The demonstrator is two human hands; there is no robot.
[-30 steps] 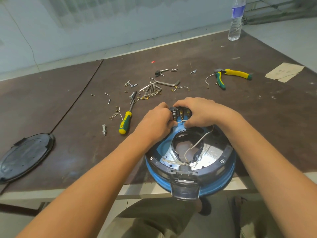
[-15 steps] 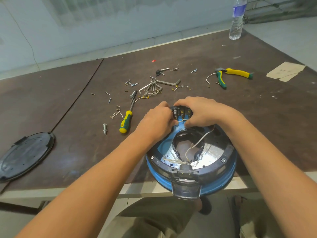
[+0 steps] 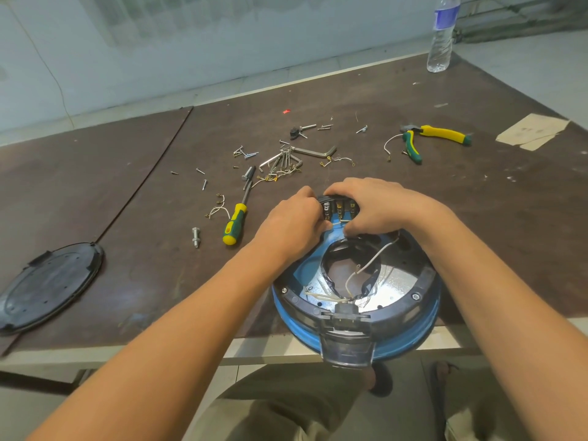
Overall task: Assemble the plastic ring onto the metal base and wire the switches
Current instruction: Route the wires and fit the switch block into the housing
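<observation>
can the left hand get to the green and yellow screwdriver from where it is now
Probably yes. The screwdriver lies in the open on the table just left of the left hand, nothing between them, though that hand is now busy at the switch block.

Both hands cover the far rim of the plastic ring (image 3: pixel 423 281), so only a short row of switch terminals (image 3: pixel 339 207) shows between the left hand (image 3: pixel 291 222) and right hand (image 3: pixel 378 206); their fingertips are tucked out of sight. The water bottle (image 3: pixel 440 39) is cut off by the top edge. The scattered screws (image 3: pixel 245 152) are too small to tell apart.
</observation>
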